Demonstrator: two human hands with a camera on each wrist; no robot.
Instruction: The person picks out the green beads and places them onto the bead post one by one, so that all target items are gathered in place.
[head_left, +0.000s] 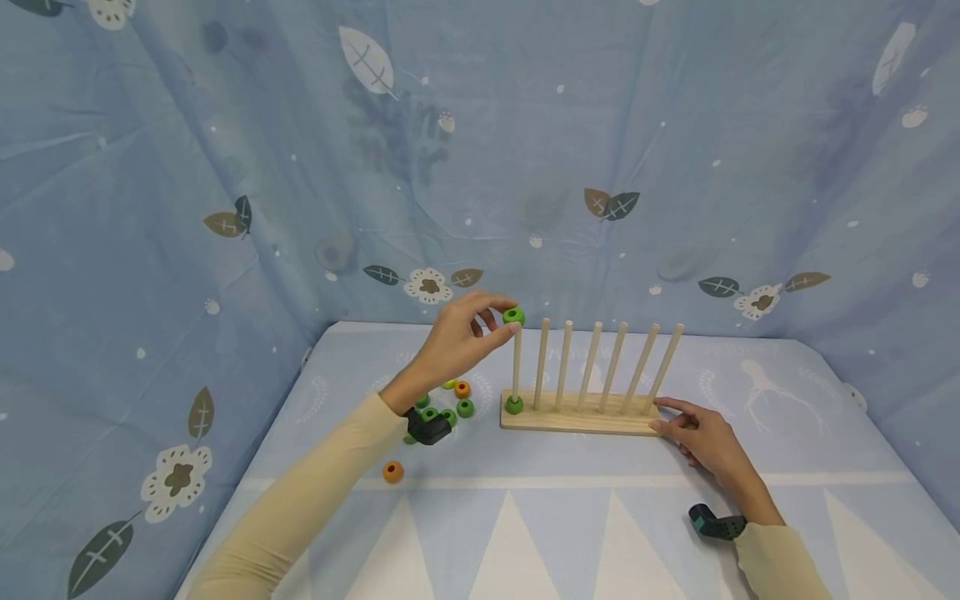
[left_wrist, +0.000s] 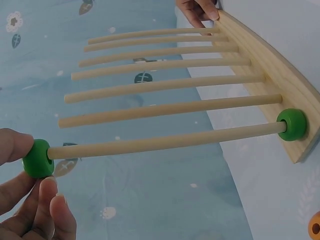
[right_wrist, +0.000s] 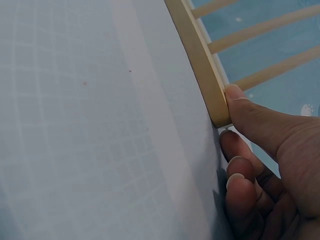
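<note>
My left hand [head_left: 463,340] pinches a green bead [left_wrist: 38,159] between thumb and fingers, right at the top of the leftmost peg [head_left: 517,362]. In the left wrist view the peg's tip meets the bead's hole. Another green bead [head_left: 513,405] sits at the foot of that same peg, on the wooden peg board [head_left: 585,422]. Several upright pegs stand bare in a row to its right. At the board's right end, my right hand [head_left: 705,442] grips the corner, its thumb [right_wrist: 245,102] on the wood beside the last peg and the other fingers curled by the end.
Left of the board lie several loose green beads [head_left: 465,408] and an orange bead [head_left: 462,389], partly hidden behind the left wrist. Nearer the front is another orange bead [head_left: 393,472]. A patterned blue curtain [head_left: 480,167] hangs behind the cloth-covered table [head_left: 600,483].
</note>
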